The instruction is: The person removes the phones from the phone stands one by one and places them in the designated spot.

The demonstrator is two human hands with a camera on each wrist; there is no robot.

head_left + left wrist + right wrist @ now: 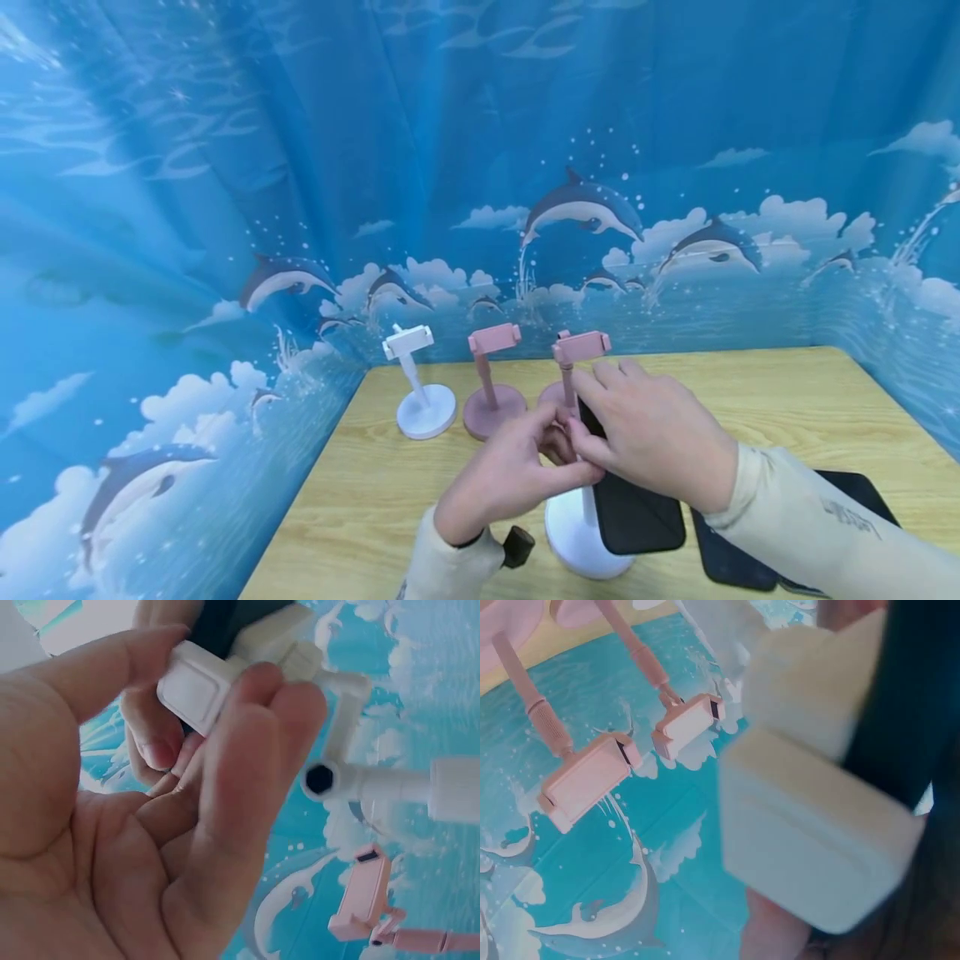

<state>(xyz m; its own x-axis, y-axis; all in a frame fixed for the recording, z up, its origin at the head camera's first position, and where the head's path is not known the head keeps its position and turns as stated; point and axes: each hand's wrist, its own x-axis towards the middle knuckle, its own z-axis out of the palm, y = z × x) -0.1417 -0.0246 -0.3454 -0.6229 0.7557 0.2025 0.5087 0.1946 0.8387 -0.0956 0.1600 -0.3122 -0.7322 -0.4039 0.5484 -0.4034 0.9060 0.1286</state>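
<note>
Near the table's front, a white phone stand (577, 542) stands on its round base, its upper part hidden by the hands in the head view. My left hand (517, 471) pinches the stand's white clamp (195, 690) between thumb and fingers. In my right hand (652, 425) is a black smartphone (637, 517), gripped along its sides and slanted over the stand. The right wrist view shows the white clamp (817, 832) close up, with the dark phone (907, 705) at its inner edge. Both hands are close together, fingertips nearly meeting at the clamp.
Behind the hands stand another white phone stand (425, 408), a pink stand (491, 408) and a second pink stand (581, 346), partly hidden. Dark phones (731, 554) lie on the wooden table (352, 500) under my right forearm. A blue dolphin curtain (450, 167) surrounds the table.
</note>
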